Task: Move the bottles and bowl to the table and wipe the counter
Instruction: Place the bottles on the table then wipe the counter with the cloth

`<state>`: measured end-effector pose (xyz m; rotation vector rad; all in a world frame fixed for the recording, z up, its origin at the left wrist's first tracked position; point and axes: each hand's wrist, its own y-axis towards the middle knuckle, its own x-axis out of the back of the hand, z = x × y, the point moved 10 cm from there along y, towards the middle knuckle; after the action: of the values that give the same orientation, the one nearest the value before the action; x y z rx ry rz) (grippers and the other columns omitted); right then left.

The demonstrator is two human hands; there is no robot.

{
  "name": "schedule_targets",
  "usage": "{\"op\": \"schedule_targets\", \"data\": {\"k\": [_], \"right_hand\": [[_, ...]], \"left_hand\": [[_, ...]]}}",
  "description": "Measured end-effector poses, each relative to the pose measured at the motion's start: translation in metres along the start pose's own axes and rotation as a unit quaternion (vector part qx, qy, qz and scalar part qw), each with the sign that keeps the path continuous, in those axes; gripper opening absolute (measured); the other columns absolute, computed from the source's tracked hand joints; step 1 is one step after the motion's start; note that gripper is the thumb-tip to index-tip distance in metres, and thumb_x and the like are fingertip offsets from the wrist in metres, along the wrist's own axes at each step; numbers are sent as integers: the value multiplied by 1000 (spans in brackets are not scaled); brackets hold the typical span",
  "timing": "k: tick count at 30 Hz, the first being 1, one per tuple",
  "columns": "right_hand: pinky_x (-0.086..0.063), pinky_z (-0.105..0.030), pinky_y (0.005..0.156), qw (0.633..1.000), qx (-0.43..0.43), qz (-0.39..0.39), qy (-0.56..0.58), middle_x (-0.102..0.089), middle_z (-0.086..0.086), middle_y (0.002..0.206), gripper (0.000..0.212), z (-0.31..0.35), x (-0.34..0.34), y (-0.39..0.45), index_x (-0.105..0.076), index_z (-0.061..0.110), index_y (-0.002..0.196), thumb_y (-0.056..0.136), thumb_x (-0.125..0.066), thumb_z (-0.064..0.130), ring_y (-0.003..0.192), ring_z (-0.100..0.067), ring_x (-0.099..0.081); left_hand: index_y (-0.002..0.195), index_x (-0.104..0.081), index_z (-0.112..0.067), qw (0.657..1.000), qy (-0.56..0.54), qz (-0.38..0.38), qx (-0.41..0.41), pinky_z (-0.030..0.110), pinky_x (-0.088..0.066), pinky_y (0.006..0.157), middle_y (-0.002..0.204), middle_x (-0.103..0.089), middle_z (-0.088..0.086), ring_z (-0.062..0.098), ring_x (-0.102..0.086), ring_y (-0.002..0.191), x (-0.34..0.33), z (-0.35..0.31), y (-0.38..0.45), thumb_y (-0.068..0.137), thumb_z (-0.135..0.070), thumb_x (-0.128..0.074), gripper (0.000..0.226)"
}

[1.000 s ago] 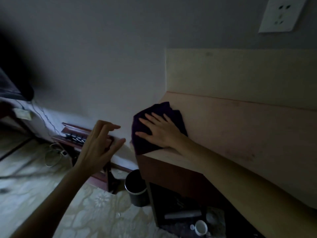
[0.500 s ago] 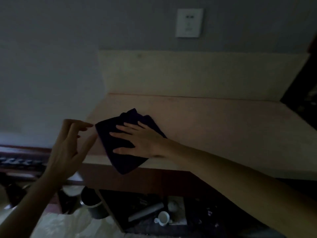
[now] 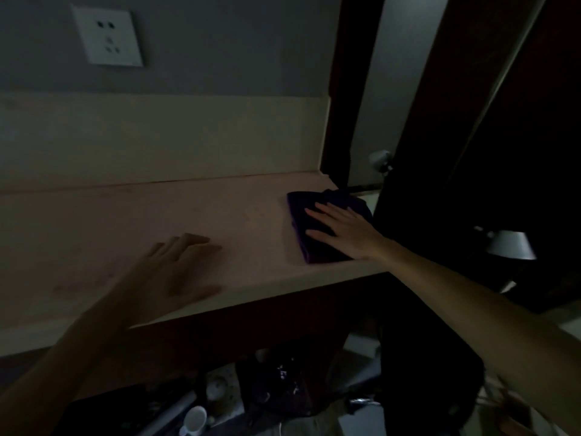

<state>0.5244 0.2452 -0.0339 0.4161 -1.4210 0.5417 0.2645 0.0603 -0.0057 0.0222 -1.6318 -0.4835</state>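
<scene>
A dark purple cloth [image 3: 303, 215] lies flat at the right end of the pale counter [image 3: 125, 221]. My right hand [image 3: 342, 229] presses on it with fingers spread and pointing left. My left hand [image 3: 171, 272] hovers over the counter's front edge, blurred, fingers loosely apart and holding nothing. No bottles or bowl are in view.
A pale backsplash [image 3: 157, 136] runs behind the counter, with a white wall socket [image 3: 107, 37] above. A dark door frame [image 3: 352, 89] bounds the counter's right end. A white cup [image 3: 193, 421] and dark clutter sit on the shelf below. A metal lamp shade [image 3: 511, 248] is at right.
My right hand has slid the cloth from the counter's left end across to its right end. My left hand has come over the counter's front edge.
</scene>
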Motion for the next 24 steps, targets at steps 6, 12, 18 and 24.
{"op": "schedule_targets", "data": {"k": [6,12,18,24], "right_hand": [[-1,-42,122,1000,13,-12,-9,-2,14,164,72,-12,-1,-16,-6,47,152,87,-15,77,151,-9,1],[1,-41,121,999,28,-5,-17,-1,14,164,72,0,-4,-15,-4,45,152,88,-13,76,151,-10,2],[-1,-42,122,998,68,-8,-9,-2,14,164,71,40,-7,-15,-6,45,152,88,-12,76,151,-9,1],[-1,-42,122,998,57,-4,-8,-2,12,164,73,41,-5,-18,-7,45,152,87,-10,76,151,-11,-1]], "left_hand": [[142,-44,-38,999,33,27,-26,36,-42,97,139,-47,-5,16,-54,125,-16,-20,13,84,-81,-33,73],[144,-42,-38,997,70,39,-15,36,-43,97,141,-46,-2,17,-52,126,-15,-22,13,84,-80,-35,73],[146,-39,-37,997,63,49,-1,36,-41,98,143,-43,-1,18,-50,127,-14,-23,9,85,-78,-38,73],[150,-29,-42,996,52,68,24,38,-37,106,149,-35,-3,18,-44,132,-20,-20,5,87,-78,-33,73]]}}
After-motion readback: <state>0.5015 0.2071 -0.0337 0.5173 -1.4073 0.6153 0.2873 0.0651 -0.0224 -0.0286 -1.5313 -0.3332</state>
